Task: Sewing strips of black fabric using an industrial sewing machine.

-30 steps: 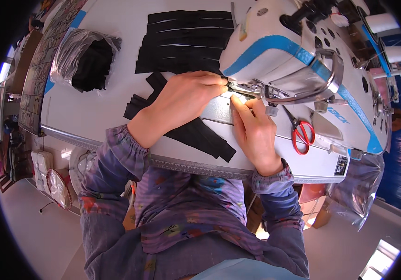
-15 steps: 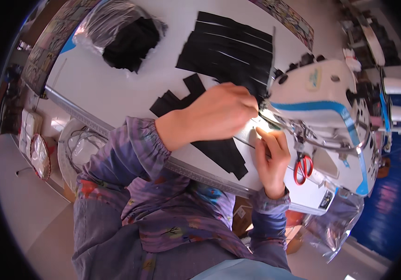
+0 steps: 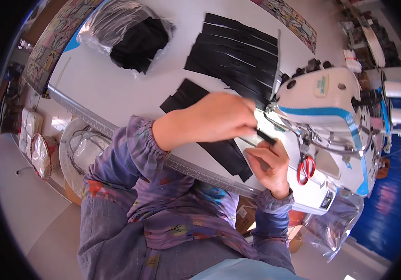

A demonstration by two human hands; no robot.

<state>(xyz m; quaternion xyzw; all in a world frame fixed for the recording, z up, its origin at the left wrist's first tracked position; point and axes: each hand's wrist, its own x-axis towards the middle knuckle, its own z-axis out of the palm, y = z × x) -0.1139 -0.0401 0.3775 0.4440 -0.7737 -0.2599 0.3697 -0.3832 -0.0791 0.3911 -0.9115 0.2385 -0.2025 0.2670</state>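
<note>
Between my two hands stretches a short black fabric strip (image 3: 266, 137), just in front of the lit needle area of a white and blue sewing machine (image 3: 319, 93). My left hand (image 3: 214, 117) pinches its upper end with closed fingers. The lower end sits between the thumb and fingers of my right hand (image 3: 272, 164). Beneath my left hand and wrist lie dark cloth pieces (image 3: 226, 156), partly hidden by that arm. Farther back, several black strips (image 3: 233, 49) are laid side by side, reaching toward the machine.
Red-handled scissors (image 3: 306, 170) lie right of my right hand, by the machine. A clear plastic bag with black cloth (image 3: 139, 44) stands at the back left. A metal ruler edge (image 3: 200, 173) runs along the table's front. White thread cones (image 3: 400, 89) stand far right.
My right hand has turned and drawn slightly down from the needle area, and the black strip now shows between both hands. The whole view has shifted a little.
</note>
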